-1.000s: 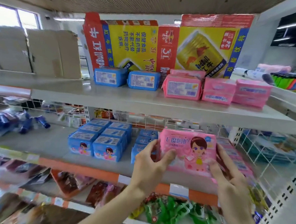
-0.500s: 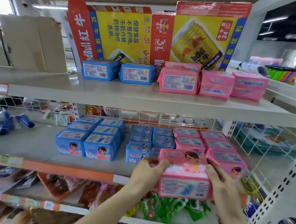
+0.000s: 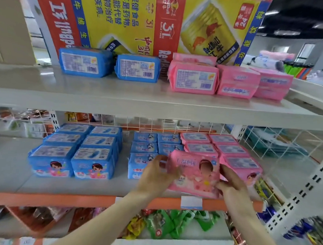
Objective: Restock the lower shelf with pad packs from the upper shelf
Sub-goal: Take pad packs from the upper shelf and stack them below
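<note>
Hands first: what are they doing?

– My left hand (image 3: 157, 176) and right hand (image 3: 232, 185) both grip one pink pad pack (image 3: 195, 173), fingers curled on its nine and three o'clock edges. With a hand on each side, the soft, squashy pack should go in square.

Where is it?

– At the front lip of the lower shelf (image 3: 6, 169), just ahead of the pink rows (image 3: 230, 151) at its twelve o'clock. It is tilted, printed face toward me. I can't tell whether its base touches the board yet.

Why that spot?

– I judge it closes the front gap in the pink column. The blue packs (image 3: 73, 155) at nine o'clock keep their own block.

And the feel?

– Glossy film over a cushioned brick with rounded corners, so it will slide on the smooth grey board.

Further out?

– The upper shelf (image 3: 120, 95), high at twelve o'clock, holds more pink packs (image 3: 195, 78) before a printed cardboard carton (image 3: 125, 19).
</note>
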